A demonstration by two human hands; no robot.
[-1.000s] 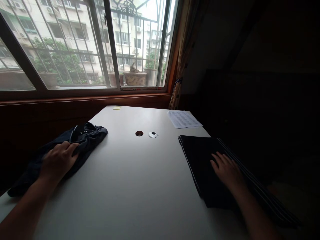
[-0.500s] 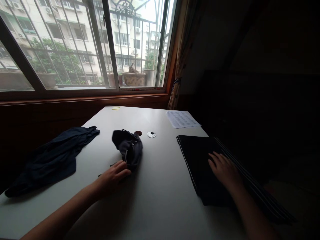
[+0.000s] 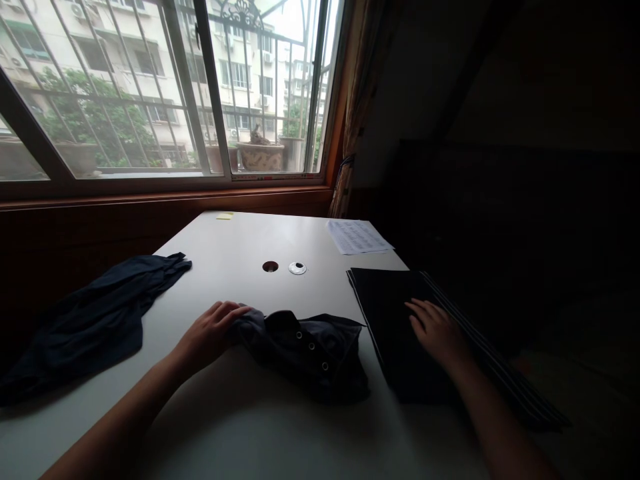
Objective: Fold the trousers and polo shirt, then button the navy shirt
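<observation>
A crumpled dark navy cloth garment (image 3: pixel 305 353) with several round metal snaps or eyelets lies across the near middle of the table. My left hand (image 3: pixel 215 330) grips its left end, fingers closed over the fabric and the fingertips partly hidden. On the right, a flat stack of dark cloth-like pieces (image 3: pixel 385 320) with pale edge lines spreads over the table's side. My right hand (image 3: pixel 436 333) rests on this stack, fingers stretched out and holding nothing.
Another dark blue cloth (image 3: pixel 95 313) lies at the left edge of the white table (image 3: pixel 240 247). Farther back are a round hole (image 3: pixel 271 267), a silvery disc (image 3: pixel 297 268), a yellow note (image 3: pixel 225 216) and printed sheets (image 3: pixel 357 237). A barred window (image 3: pixel 200 100) stands behind.
The garment has come nearer and to the right, now spread wider with its snaps facing up. My left hand has shifted slightly left and up, while my right hand stays on the stack.
</observation>
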